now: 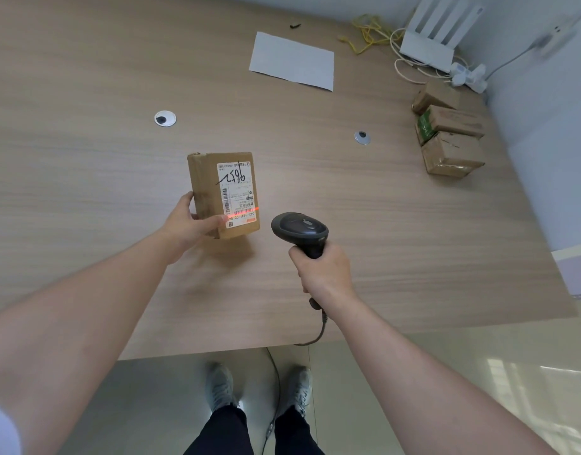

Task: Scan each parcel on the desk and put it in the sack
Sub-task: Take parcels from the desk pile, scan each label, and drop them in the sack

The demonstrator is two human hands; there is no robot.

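My left hand grips a brown cardboard parcel by its near left corner and holds it tilted above the wooden desk. A white shipping label with black handwriting faces up. My right hand grips the handle of a dark barcode scanner, aimed left at the parcel. A red scan line falls across the lower part of the label. Three more brown parcels lie in a row at the desk's right edge. No sack is in view.
A white sheet of paper lies at the back of the desk. A white router with yellow and white cables sits in the far right corner. Two round cable grommets are set in the desktop. The scanner's cable hangs past the desk's front edge toward my feet.
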